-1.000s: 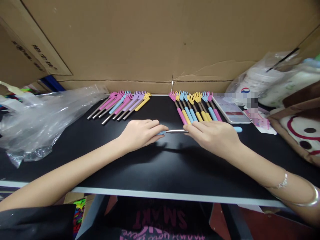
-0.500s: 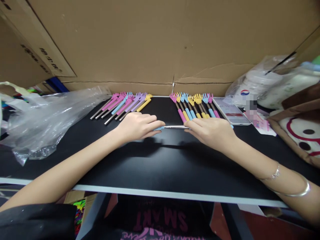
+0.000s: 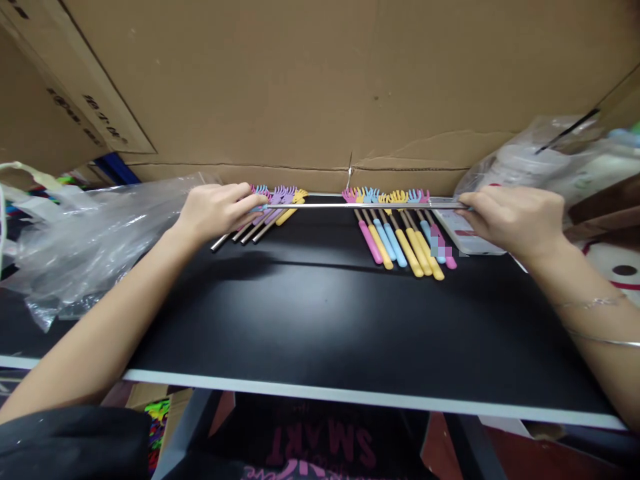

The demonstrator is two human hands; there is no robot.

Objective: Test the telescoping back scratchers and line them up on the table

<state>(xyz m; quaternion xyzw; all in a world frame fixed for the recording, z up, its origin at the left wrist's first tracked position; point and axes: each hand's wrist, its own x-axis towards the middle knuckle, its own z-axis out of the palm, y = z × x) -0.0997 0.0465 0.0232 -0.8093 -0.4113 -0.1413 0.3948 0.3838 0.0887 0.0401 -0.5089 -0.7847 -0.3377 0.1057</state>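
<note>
A telescopic back scratcher (image 3: 320,205) is stretched out level above the table, its thin metal rod bare between my hands. My left hand (image 3: 220,212) is closed on its light blue left end. At the other end, my right hand (image 3: 515,217) grips it, fingers hiding that part. Behind the rod lie two groups of back scratchers with hand-shaped heads. The left group (image 3: 273,212) is pink, blue, purple and yellow, partly covered by my left hand. In the right group (image 3: 410,243), pink, yellow and blue handles point toward me.
Crumpled clear plastic bags (image 3: 100,240) lie on the left of the black table (image 3: 325,333). At the right are a phone (image 3: 475,237), a bagged cup (image 3: 525,163) and a brown bag with a cartoon face (image 3: 615,267). A cardboard wall (image 3: 300,87) closes off the back.
My hands have moved apart and up, drawing the metal rod out much longer between them. The right group's handles, partly hidden before, now show fully.
</note>
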